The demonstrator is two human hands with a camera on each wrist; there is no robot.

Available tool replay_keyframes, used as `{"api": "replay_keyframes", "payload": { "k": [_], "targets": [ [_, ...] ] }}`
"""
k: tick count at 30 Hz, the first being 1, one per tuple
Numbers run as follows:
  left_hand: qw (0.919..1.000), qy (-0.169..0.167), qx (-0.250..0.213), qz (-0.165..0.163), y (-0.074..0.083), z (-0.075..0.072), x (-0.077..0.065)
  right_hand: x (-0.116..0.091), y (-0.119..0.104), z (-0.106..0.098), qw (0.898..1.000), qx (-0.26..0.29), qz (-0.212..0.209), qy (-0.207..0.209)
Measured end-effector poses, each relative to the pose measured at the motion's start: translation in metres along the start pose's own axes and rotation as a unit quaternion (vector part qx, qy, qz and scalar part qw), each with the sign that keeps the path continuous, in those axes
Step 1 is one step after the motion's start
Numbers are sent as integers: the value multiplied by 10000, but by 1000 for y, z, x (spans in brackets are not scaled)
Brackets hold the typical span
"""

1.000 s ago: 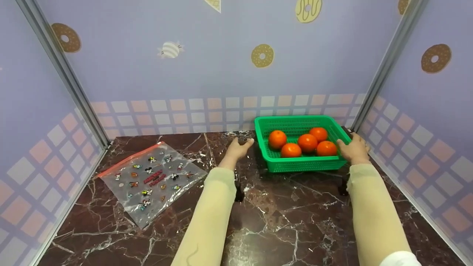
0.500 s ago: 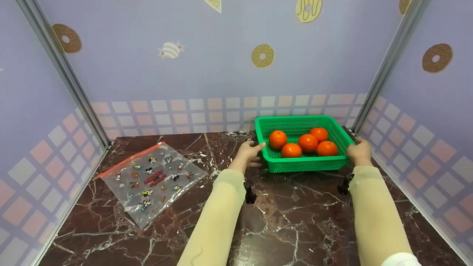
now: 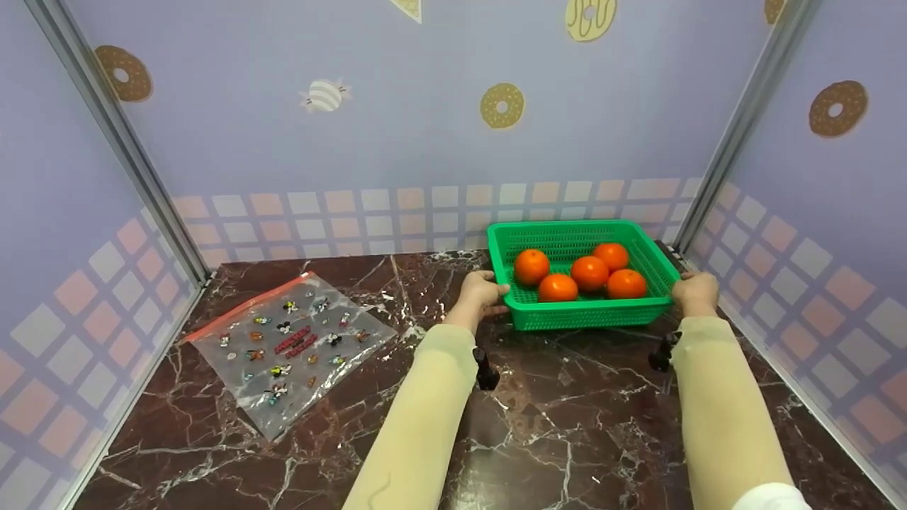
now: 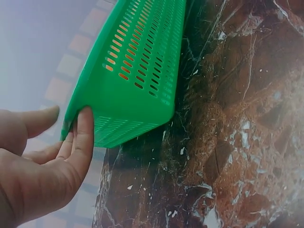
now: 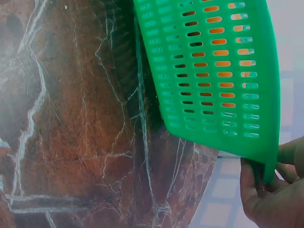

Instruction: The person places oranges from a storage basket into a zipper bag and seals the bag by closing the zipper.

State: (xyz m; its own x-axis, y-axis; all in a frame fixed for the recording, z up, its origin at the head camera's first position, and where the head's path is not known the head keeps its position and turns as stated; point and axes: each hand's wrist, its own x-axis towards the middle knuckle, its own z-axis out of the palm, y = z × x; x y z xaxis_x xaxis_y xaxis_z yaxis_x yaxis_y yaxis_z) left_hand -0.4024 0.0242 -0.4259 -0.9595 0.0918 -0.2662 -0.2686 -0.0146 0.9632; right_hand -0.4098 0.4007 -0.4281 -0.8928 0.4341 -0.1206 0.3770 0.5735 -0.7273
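Observation:
A green plastic basket [image 3: 588,315] with slotted walls stands at the back right of the marble-patterned table. Several orange round fruits, like tangerines [image 3: 531,267], lie inside it. At its left end, my left hand [image 3: 480,297] holds the rim. In the left wrist view its fingers [image 4: 81,142] hook under the rim, and the thumb stands on the rim's upper side. My right hand [image 3: 698,292] grips the opposite end. The right wrist view has the rim between thumb and fingers [image 5: 249,185]. Slots in the basket wall show orange from the fruit behind.
A clear zip bag [image 3: 290,354] with a red-orange seal and small cartoon prints lies flat on the table's left. Patterned panels [image 3: 425,142] enclose the back and both sides, with the basket close to the back wall and right corner.
My left hand has moved right onto the basket's left rim. My right hand has shifted outward and taken hold of the right end. The basket and fruit stay in place.

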Motion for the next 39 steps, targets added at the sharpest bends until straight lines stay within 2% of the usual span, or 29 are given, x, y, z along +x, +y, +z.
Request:
{"api": "replay_keyframes", "payload": {
  "k": [6, 15, 19, 21, 23, 28, 34, 39],
  "targets": [
    [9999, 100, -60, -101, -4, -1, -1, 0, 2, -1, 9997, 115, 115, -200],
    [9995, -50, -246, -168, -4, -7, 4, -8, 1, -4, 9999, -51, -58, -150],
    [9993, -195, -177, -261, -3, -13, 5, -7, 0, -5, 9985, -412, -213, -307],
    [9991, -252, -149, -307, -2, -16, 5, -7, -1, -7, 9977, -549, -319, -225],
    [9987, -297, -201, -366, -2, -19, 4, -6, -2, -7, 9990, -328, -276, -152],
    [9981, -322, -175, -486, -3, -27, 2, -6, 0, -5, 9971, 747, -12, -134],
    [9976, -525, -212, -400, -7, -37, -2, -14, 3, -4, 9932, 976, -104, -631],
    [9977, -564, -185, -313, -10, -47, -7, -24, 4, -4, 9872, 1242, 7, -998]
  ]
}}
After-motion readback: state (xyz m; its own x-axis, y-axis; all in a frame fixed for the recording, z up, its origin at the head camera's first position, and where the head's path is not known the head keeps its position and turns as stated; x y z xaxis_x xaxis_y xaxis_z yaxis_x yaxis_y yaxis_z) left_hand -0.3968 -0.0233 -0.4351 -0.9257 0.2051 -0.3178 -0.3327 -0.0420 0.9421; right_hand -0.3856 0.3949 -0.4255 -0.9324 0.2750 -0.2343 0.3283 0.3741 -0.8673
